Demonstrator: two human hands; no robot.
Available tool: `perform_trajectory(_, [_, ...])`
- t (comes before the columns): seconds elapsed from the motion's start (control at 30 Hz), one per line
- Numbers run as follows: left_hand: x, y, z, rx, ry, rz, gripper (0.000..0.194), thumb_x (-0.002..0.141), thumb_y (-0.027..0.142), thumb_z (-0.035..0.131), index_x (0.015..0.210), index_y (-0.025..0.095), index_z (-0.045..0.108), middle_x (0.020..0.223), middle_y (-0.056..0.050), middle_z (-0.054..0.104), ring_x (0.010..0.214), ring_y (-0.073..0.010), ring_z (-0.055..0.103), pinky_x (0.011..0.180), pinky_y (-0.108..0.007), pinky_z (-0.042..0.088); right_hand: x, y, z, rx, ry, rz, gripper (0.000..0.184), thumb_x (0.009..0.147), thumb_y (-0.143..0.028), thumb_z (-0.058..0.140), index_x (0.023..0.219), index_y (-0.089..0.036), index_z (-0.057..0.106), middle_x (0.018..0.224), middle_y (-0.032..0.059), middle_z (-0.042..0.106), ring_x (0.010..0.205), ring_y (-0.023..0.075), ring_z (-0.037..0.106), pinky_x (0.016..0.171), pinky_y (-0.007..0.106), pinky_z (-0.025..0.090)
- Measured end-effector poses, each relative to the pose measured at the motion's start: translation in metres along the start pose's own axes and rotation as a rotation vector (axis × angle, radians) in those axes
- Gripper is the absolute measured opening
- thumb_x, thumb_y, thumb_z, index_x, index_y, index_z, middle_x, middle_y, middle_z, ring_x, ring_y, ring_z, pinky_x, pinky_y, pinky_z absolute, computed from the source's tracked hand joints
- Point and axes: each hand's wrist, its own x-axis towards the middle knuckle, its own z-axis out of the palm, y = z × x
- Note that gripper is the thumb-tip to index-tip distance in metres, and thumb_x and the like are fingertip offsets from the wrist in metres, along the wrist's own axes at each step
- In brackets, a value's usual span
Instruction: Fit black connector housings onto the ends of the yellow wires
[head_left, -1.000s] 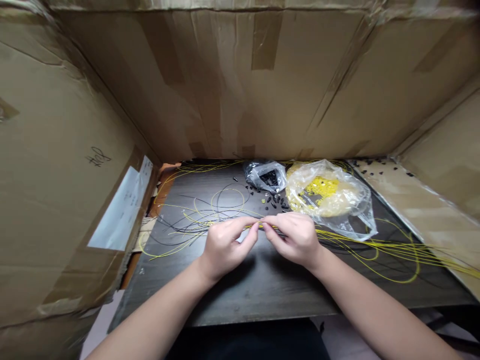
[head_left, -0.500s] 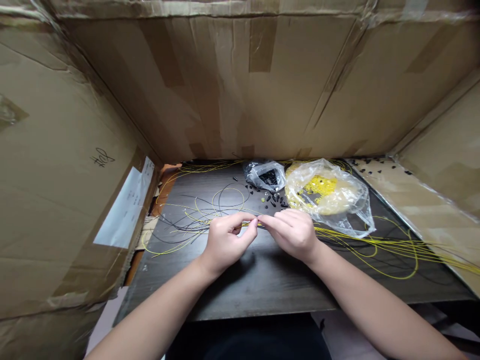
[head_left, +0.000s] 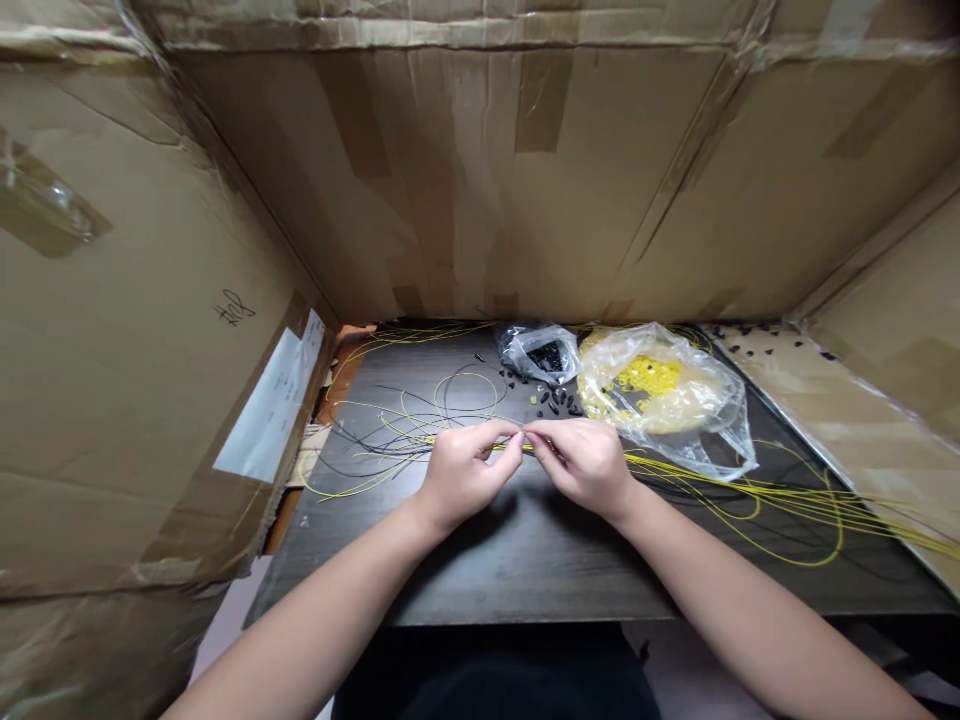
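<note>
In the head view, we see the left hand [head_left: 465, 472] and the right hand [head_left: 589, 465] nearly touching over the dark table [head_left: 525, 570], each with thumb and forefinger pinched together at the tips and the other fingers curled in. Whatever sits between the fingertips is too fine for us to make out. Just behind and under the hands lie the wires: yellow wires [head_left: 720, 481] run off to the right in a loose bundle, and to the left they fan out among black wires [head_left: 360, 441]. Beyond the hands we find a small plastic bag [head_left: 517, 345] of black parts, with loose black pieces [head_left: 553, 407] scattered in front of it; right beside it is a larger plastic bag [head_left: 720, 445] holding yellow pieces [head_left: 651, 376]. Cardboard stands around the table. On the left cardboard panel [head_left: 150, 330] we notice a dark handwritten mark [head_left: 234, 308], a crossed, hash-like sign followed by looped strokes, which we cannot read with certainty. Below and to the right of it, a white paper [head_left: 270, 400] is fixed to the panel; it bears faint print too small for us to read. Brown tape [head_left: 541, 100] marks the back cardboard [head_left: 480, 200].
</note>
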Motion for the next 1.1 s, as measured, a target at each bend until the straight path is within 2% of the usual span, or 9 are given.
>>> perform_trajectory(0.13, [-0.001, 0.001, 0.003, 0.001, -0.002, -0.013, 0.015, 0.088, 0.022, 0.060, 0.087, 0.019, 0.074, 0.055, 0.004, 0.059, 0.046, -0.0066, 0.042, 0.051, -0.020, 0.035, 0.002, -0.003, 0.000, 0.025, -0.013, 0.078, 0.010, 0.095, -0.020, 0.055, 0.096, -0.017, 0.064, 0.071, 0.0020, 0.070, 0.059, 0.0129, 0.063, 0.060, 0.025, 0.046])
perform_trajectory(0.23, [-0.001, 0.002, 0.004, -0.070, 0.003, -0.094, 0.014, 0.087, 0.023, 0.061, 0.086, 0.018, 0.075, 0.050, 0.006, 0.051, 0.045, -0.0068, 0.037, 0.048, -0.020, 0.031, 0.002, -0.003, -0.001, 0.048, -0.029, 0.103, 0.013, 0.095, -0.024, 0.056, 0.100, -0.015, 0.064, 0.065, 0.0006, 0.065, 0.054, 0.0126, 0.059, 0.056, 0.025, 0.043])
perform_trajectory(0.33, [0.000, 0.004, 0.005, -0.183, -0.003, -0.168, 0.016, 0.088, 0.024, 0.060, 0.084, 0.017, 0.074, 0.049, 0.006, 0.044, 0.045, -0.0070, 0.032, 0.046, -0.021, 0.027, 0.001, 0.001, -0.001, 0.034, -0.047, 0.040, 0.019, 0.094, -0.023, 0.058, 0.111, -0.015, 0.063, 0.073, 0.0024, 0.070, 0.059, 0.0138, 0.063, 0.060, 0.026, 0.046])
perform_trajectory(0.47, [0.001, 0.004, 0.004, -0.251, -0.029, -0.226, 0.019, 0.088, 0.027, 0.061, 0.079, 0.016, 0.073, 0.049, 0.007, 0.037, 0.046, -0.0072, 0.028, 0.045, -0.022, 0.023, -0.001, 0.007, 0.000, 0.007, -0.044, -0.047, 0.014, 0.094, -0.016, 0.057, 0.106, -0.017, 0.063, 0.088, 0.0042, 0.074, 0.073, 0.0155, 0.069, 0.069, 0.027, 0.049])
perform_trajectory(0.67, [-0.001, 0.005, 0.005, -0.187, -0.027, -0.196, 0.016, 0.087, 0.026, 0.062, 0.079, 0.016, 0.072, 0.050, 0.007, 0.034, 0.047, -0.0063, 0.029, 0.048, -0.022, 0.025, 0.003, 0.000, -0.005, 0.005, 0.000, 0.010, 0.003, 0.092, -0.018, 0.058, 0.094, -0.017, 0.060, 0.068, 0.0006, 0.064, 0.055, 0.0124, 0.056, 0.058, 0.026, 0.042])
perform_trajectory(0.9, [-0.002, 0.011, 0.004, -0.192, 0.007, -0.167, 0.014, 0.086, 0.024, 0.063, 0.081, 0.016, 0.074, 0.050, 0.007, 0.039, 0.047, -0.0058, 0.030, 0.049, -0.021, 0.027, 0.002, -0.003, -0.005, 0.074, 0.009, 0.089, 0.002, 0.094, -0.018, 0.053, 0.094, -0.018, 0.056, 0.068, -0.0004, 0.058, 0.053, 0.0110, 0.051, 0.053, 0.025, 0.039])
perform_trajectory(1.0, [-0.001, 0.011, 0.004, -0.242, 0.022, -0.216, 0.016, 0.085, 0.025, 0.065, 0.076, 0.015, 0.072, 0.048, 0.007, 0.035, 0.046, -0.0057, 0.028, 0.047, -0.022, 0.024, -0.002, -0.002, -0.004, 0.112, 0.044, 0.115, 0.012, 0.093, -0.018, 0.055, 0.105, -0.018, 0.055, 0.066, -0.0016, 0.057, 0.052, 0.0114, 0.051, 0.053, 0.025, 0.041])
perform_trajectory(1.1, [0.000, 0.009, 0.003, -0.305, 0.002, -0.289, 0.018, 0.085, 0.028, 0.064, 0.075, 0.015, 0.072, 0.048, 0.007, 0.034, 0.046, -0.0060, 0.026, 0.046, -0.022, 0.021, -0.004, 0.000, -0.004, 0.092, 0.052, 0.057, 0.034, 0.090, -0.022, 0.060, 0.123, -0.017, 0.052, 0.062, -0.0033, 0.054, 0.052, 0.0131, 0.051, 0.053, 0.027, 0.042])
